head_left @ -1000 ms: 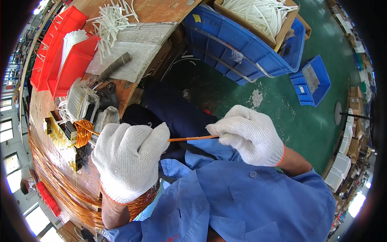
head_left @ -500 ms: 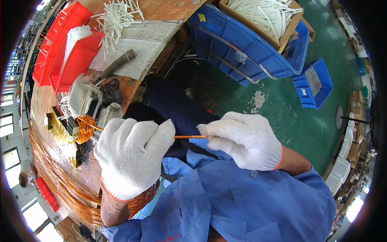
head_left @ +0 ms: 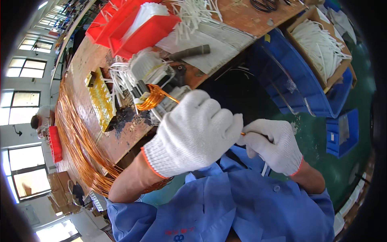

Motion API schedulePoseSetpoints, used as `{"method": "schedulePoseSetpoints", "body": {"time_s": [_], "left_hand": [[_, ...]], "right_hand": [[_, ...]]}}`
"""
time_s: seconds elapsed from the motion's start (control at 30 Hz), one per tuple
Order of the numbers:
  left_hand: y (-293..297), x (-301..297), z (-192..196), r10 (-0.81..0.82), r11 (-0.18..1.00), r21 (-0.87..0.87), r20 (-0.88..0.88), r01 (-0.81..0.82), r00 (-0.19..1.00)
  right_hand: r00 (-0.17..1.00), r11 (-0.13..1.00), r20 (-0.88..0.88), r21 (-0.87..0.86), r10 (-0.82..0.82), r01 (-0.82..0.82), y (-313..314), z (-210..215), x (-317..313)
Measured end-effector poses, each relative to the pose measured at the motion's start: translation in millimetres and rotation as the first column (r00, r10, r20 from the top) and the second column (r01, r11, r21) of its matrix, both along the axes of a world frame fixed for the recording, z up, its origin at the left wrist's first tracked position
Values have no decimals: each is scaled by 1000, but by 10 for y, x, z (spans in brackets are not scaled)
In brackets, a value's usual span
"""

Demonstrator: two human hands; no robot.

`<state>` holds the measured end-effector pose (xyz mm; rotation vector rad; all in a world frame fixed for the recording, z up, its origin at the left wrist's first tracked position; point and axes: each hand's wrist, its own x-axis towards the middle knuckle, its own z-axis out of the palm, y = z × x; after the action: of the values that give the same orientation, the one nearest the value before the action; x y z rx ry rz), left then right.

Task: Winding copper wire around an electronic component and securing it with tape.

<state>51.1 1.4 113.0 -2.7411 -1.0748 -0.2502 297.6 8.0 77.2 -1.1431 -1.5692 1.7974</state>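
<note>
Head view: copper wire (head_left: 243,133) held beyond the tabletop's (head_left: 242,20) near edge.
The gloved left hand (head_left: 197,131), fingers folded with the thumb alongside, appears to clasp the wire, though its palm is hidden; the gloved right hand (head_left: 274,145) pinches it between closed thumb and fingertips, just beside the left. A copper coil (head_left: 151,100) sits near that same edge.

Got shiny orange copper wire (head_left: 171,98) here, bundled into a chunky looped coil (head_left: 148,101) off to the left, then slanting down, pretty straight, behind the left gloved hand (head_left: 197,131). Showing again only as a tiny bit pinched in the right gloved hand (head_left: 272,141).
</note>
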Motion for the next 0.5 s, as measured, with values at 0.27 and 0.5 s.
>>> {"method": "schedulePoseSetpoints", "body": {"time_s": [0.27,0.5], "left_hand": [[77,-591,116,124,974,199,-73,-108,990],[72,-557,245,88,977,209,-183,-49,979]], "right_hand": [[984,858,-103,-482,145,-177,33,96,-39],[908,879,-339,-318,246,-356,425,-7,-658]]}}
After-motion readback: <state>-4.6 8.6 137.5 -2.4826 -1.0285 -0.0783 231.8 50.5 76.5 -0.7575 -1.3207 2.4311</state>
